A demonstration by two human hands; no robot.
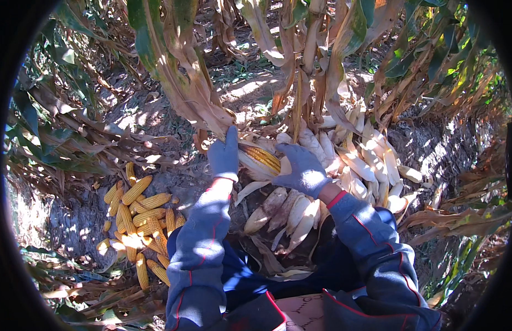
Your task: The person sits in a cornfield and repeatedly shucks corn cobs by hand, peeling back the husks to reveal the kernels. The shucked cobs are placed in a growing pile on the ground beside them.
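Both hands wear grey gloves. My left hand (224, 156) is closed around the stem end of a corn ear, beside a drooping dry corn leaf (198, 97). That ear, a partly husked corn cob (262, 158), shows yellow kernels between pale husk leaves and points right. At its tip is my right hand (303, 169), fingers spread around the end; whether it grips the husk there I cannot tell. Unhusked corn ears (295, 215) lie just below my right hand, and more pale ears (374, 161) are heaped to its right. Husked yellow cobs (140, 219) lie piled at lower left.
Standing corn stalks (312, 62) with dry and green leaves rise ahead and on both sides. Dry leaves (458, 221) lie on the right. My bent legs (247, 273) flank the near ears. Bare soil (247, 89) shows between the stalks.
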